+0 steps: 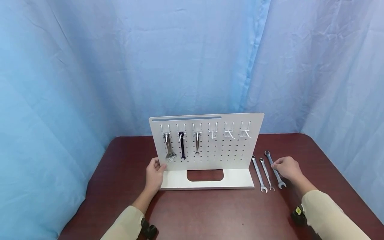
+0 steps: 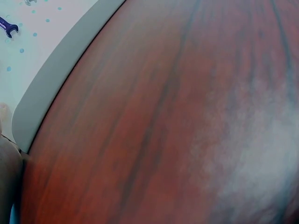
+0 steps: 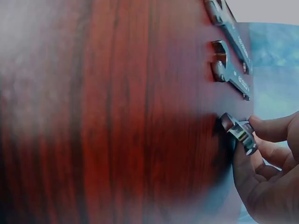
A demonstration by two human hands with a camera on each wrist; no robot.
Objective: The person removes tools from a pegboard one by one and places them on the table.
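A white pegboard point(image 1: 222, 145) stands upright on its flat base, with a row of wire hooks across it. My left hand point(image 1: 154, 175) grips its lower left edge, thumb on the front face; the left wrist view catches only a sliver of that hand. Off the board's right side, my right hand point(image 1: 288, 167) pinches the rightmost combination wrench point(image 1: 281, 183) between thumb and fingers. In the right wrist view the wrench's open end point(image 3: 240, 134) points toward the camera. Two more combination wrenches, a longer one point(image 1: 258, 173) and a thinner one point(image 1: 266, 173), lie left of it on the table.
On the left hooks hang an adjustable wrench point(image 1: 169, 146), a black wrench point(image 1: 182, 145) and a small silver wrench point(image 1: 197, 142). The three right hooks point(image 1: 229, 133) are bare. Blue curtains point(image 1: 192, 66) surround the dark red wooden table point(image 1: 210, 213).
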